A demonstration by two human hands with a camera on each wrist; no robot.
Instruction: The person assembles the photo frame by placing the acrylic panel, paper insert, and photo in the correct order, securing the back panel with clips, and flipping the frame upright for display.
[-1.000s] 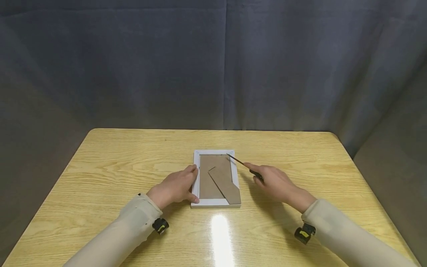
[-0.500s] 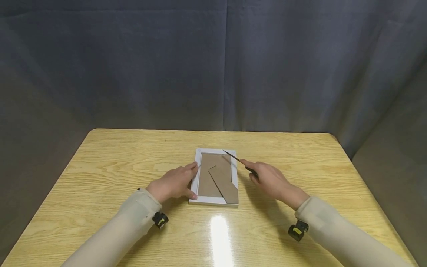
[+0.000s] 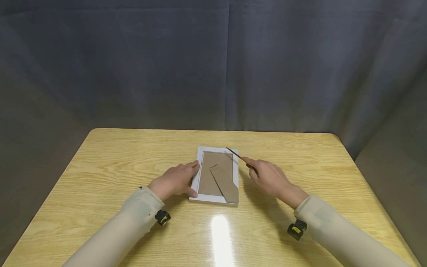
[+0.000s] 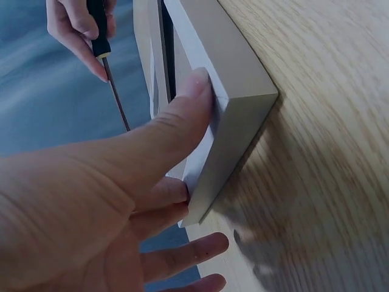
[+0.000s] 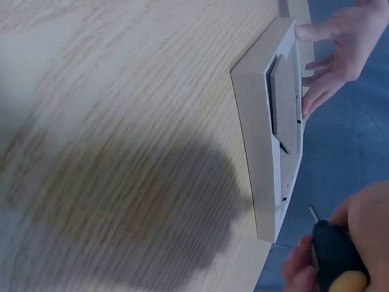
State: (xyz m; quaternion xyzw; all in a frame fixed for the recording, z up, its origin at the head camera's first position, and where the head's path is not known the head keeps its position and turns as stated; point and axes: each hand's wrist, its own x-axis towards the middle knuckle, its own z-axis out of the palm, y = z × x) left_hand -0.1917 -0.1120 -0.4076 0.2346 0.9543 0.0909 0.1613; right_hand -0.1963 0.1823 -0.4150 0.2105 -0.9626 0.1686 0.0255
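A white picture frame (image 3: 211,199) lies face down on the table, its brown backboard (image 3: 208,181) and slanted easel leg (image 3: 225,183) showing. My left hand (image 3: 176,180) rests along its left side. In the left wrist view the thumb (image 4: 182,109) presses the border near the front corner, while the other fingers reach along the edge, some of them stretched out. My right hand (image 3: 271,179) grips a screwdriver (image 5: 333,252) with a black handle, yellow at its end. Its thin shaft (image 3: 235,153) points up and left above the frame's far right corner, seemingly apart from it.
The wooden table (image 3: 133,148) extends around the frame, with a bright light reflection in front. A dark grey curtain (image 3: 166,74) hangs behind and at both sides. Small black cameras (image 3: 162,217) sit on both wrists.
The frame has shifted slightly away and turned a little, with the left hand keeping its touch. The right hand and screwdriver have moved slightly left and away; the tip now appears above the frame's far edge.
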